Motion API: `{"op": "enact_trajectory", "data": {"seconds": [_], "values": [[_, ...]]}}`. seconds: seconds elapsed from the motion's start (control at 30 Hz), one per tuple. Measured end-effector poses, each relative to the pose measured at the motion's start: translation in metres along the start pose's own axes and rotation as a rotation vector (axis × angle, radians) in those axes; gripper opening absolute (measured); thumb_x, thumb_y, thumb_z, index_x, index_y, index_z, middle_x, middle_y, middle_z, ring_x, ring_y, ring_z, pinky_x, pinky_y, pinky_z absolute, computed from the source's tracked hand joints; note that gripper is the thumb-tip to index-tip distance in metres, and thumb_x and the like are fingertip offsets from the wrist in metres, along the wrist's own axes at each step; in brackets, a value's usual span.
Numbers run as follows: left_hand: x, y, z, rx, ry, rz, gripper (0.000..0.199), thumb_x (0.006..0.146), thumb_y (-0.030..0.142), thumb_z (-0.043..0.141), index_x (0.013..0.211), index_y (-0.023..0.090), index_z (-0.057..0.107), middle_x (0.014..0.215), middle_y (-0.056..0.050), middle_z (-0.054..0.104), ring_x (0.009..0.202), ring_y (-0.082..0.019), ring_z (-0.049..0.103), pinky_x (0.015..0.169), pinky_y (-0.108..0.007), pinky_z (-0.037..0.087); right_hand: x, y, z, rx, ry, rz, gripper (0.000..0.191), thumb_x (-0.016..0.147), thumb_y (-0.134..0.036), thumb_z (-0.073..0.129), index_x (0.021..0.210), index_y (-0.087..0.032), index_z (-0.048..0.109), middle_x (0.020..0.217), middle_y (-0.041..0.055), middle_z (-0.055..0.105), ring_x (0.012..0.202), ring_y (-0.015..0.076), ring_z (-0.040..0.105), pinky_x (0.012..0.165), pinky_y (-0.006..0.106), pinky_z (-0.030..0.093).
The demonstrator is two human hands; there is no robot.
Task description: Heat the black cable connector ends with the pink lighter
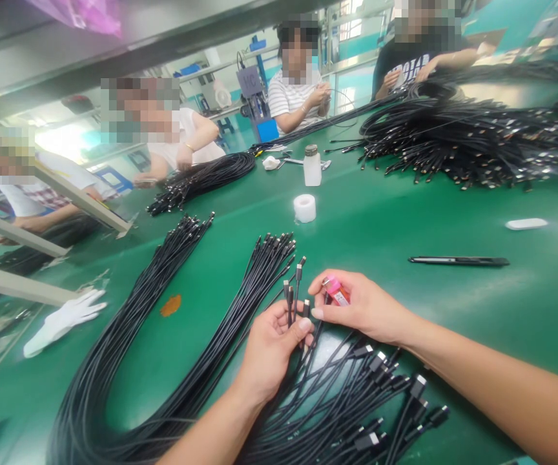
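My left hand (276, 342) is closed around several black USB cables (290, 302), whose plug ends stick up above the fingers. Close beside it, my right hand (361, 307) is wrapped round a pink lighter (338, 290) with a metal top. The right thumb and fingertips are at the cable ends, though I cannot tell whether they grip one. Below both hands, a fan of cable plugs (380, 368) spreads over the green table (356, 226). A long bundle of black cables (109, 342) curves round at the left, and its far ends lie ahead of my left hand.
A utility knife (458, 261) and a white oval piece (526, 223) lie at right. Ahead stand a white tape roll (305, 208) and a bottle (312, 166). A white glove (63, 321) lies left. A large cable heap (473, 142) is at far right. Several people sit across the table.
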State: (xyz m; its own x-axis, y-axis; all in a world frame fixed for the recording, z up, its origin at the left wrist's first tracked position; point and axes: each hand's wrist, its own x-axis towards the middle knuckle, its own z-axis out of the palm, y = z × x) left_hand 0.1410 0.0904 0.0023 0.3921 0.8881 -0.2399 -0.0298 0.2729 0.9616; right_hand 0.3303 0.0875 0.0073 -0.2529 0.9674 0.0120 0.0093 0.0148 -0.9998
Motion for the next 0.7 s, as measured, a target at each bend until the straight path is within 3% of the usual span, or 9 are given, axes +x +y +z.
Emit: {"op": "enact_trajectory", "data": {"seconds": [0.2,0.4,0.53,0.63,0.7], "values": [[-0.0007,-0.0008,0.0,-0.018,-0.024,0.012,0.032,0.081,0.03,0.072,0.102,0.012,0.056,0.07,-0.001,0.062,0.059,-0.01,0.057,0.059,-0.023,0.047,0.0006,0.001,-0.0001,0.03,-0.01,0.012,0.022,0.076,-0.024,0.072,0.094,-0.018,0.06,0.077,-0.0009,0.063,0.069,0.0135,0.055,0.069,0.028,0.044],[-0.0002,-0.0021,-0.0001,-0.028,-0.056,0.004,0.039,0.079,0.031,0.075,0.109,0.013,0.057,0.07,0.001,0.059,0.059,-0.011,0.056,0.061,-0.025,0.049,-0.0008,-0.0014,0.0006,0.099,-0.007,0.018,0.027,0.072,-0.024,0.076,0.095,-0.018,0.062,0.089,0.0019,0.066,0.079,0.0147,0.06,0.076,0.028,0.047],[-0.0021,-0.001,0.0002,0.006,-0.05,0.002,0.037,0.078,0.03,0.076,0.105,0.013,0.059,0.074,0.0,0.06,0.063,-0.01,0.057,0.063,-0.024,0.048,-0.0013,-0.0035,0.0002,0.148,-0.012,0.04,0.022,0.076,-0.032,0.075,0.086,-0.018,0.062,0.073,-0.0026,0.06,0.06,0.0087,0.05,0.059,0.022,0.041],[-0.0031,0.0008,0.0,0.028,-0.025,0.009,0.033,0.08,0.033,0.074,0.104,0.013,0.062,0.083,-0.003,0.062,0.071,-0.011,0.058,0.068,-0.024,0.048,-0.0009,-0.0022,-0.0001,0.168,0.003,0.094,0.027,0.079,-0.042,0.072,0.082,-0.017,0.061,0.065,-0.0029,0.059,0.049,0.0062,0.039,0.046,0.02,0.029],[-0.0032,0.0019,-0.0003,0.04,0.001,0.014,0.032,0.085,0.036,0.068,0.105,0.012,0.065,0.082,-0.004,0.061,0.073,-0.011,0.057,0.068,-0.023,0.047,-0.0003,0.0002,0.0001,0.205,0.027,0.132,0.032,0.08,-0.047,0.07,0.084,-0.017,0.06,0.066,-0.0008,0.062,0.046,0.0061,0.039,0.042,0.02,0.025]]}}
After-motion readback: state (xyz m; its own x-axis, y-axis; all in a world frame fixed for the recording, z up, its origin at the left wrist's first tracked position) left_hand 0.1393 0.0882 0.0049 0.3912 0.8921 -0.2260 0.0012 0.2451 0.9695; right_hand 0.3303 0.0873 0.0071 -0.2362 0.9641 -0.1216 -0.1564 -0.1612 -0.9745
